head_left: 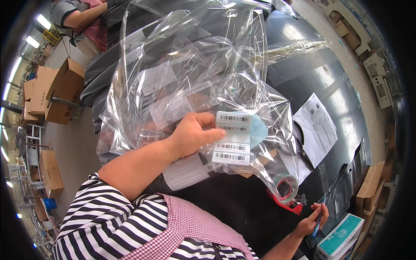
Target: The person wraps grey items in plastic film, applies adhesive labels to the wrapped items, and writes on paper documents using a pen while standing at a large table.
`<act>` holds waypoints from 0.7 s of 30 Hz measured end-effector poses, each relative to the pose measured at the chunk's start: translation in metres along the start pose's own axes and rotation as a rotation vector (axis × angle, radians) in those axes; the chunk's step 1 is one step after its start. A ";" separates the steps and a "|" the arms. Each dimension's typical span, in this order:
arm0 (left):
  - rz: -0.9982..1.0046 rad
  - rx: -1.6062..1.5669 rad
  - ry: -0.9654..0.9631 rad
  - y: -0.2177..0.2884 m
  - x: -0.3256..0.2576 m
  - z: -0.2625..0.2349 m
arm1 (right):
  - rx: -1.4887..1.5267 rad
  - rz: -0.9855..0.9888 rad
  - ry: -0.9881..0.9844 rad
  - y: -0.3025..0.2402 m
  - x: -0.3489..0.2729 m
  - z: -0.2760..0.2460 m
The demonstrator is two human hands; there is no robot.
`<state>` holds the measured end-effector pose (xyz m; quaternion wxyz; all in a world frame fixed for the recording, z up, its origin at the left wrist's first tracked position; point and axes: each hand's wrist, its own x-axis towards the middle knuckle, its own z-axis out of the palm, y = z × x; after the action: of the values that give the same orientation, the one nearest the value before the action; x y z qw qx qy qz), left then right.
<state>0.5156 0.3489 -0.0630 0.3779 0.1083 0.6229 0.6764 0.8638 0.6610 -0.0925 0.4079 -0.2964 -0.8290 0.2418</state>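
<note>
My left hand point(193, 133) grips a small white strip of barcode labels point(237, 138), its thumb pressed on the strip's left edge. A pale blue piece point(259, 131) shows behind the labels. Clear plastic bags point(190, 60) lie in a loose, crumpled heap beneath and beyond this hand, with printed white slips point(159, 78) showing through. At lower right, my right hand point(310, 222) is closed around a slim blue pen-like tool point(320, 214), held upright near a teal and white box point(340, 234).
Black-handled scissors point(305, 156) rest on printed paper sheets point(320, 130) to the right. A red tape dispenser point(284, 197) sits nearer me on the dark table point(216, 199). Cardboard boxes point(65, 91) stand at left. Another person point(82, 21) works at far left.
</note>
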 end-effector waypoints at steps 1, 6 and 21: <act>-0.004 0.002 0.002 0.000 0.000 0.000 | 0.002 0.001 0.002 -0.001 0.001 0.000; -0.013 0.015 0.002 -0.002 -0.001 -0.003 | 0.009 -0.004 0.012 -0.003 0.001 0.003; 0.033 -0.044 -0.047 0.001 0.003 -0.016 | 0.577 0.174 0.170 0.026 0.080 0.000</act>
<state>0.5033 0.3393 -0.0663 0.3834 0.1261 0.5969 0.6933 0.8325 0.7342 -0.0663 0.5209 -0.2572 -0.6607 0.4754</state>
